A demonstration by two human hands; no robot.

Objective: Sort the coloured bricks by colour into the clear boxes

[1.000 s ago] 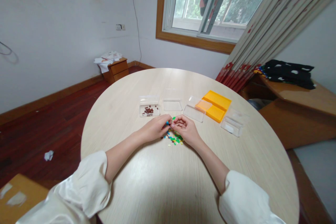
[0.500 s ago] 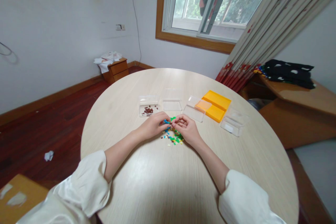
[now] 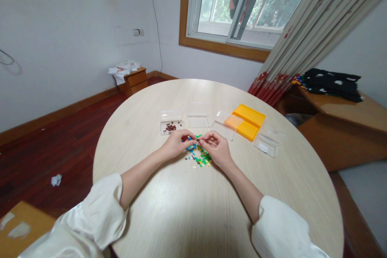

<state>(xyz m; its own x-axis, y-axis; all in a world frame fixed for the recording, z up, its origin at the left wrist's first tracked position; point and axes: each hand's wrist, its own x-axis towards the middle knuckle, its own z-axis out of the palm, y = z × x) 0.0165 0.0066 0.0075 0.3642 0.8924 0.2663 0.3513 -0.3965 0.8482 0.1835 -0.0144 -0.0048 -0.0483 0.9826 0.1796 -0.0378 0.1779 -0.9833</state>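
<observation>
My left hand (image 3: pixel 178 143) and my right hand (image 3: pixel 216 146) meet over a loose pile of small building bricks (image 3: pixel 201 157) in green, blue, yellow, white and brown. Fingertips of both hands pinch a tiny dark brown brick (image 3: pixel 198 140) between them, partly covered by the fingers. Just beyond my left hand stands an open clear plastic box (image 3: pixel 163 132) with several brown bricks (image 3: pixel 171 127) in it. The upper part of the pile is hidden behind my hands.
On the round wooden table (image 3: pixel 169 209), beyond my hands, are two more clear boxes (image 3: pixel 198 125) (image 3: pixel 223 130). An open yellow case (image 3: pixel 249 123) lies to their right, with another clear box (image 3: pixel 266 147) in front of it.
Both hands stay over the pile. The fingers have shifted slightly around the small brown brick, with my left fingertips a little straighter. The boxes and the yellow case have not moved.
</observation>
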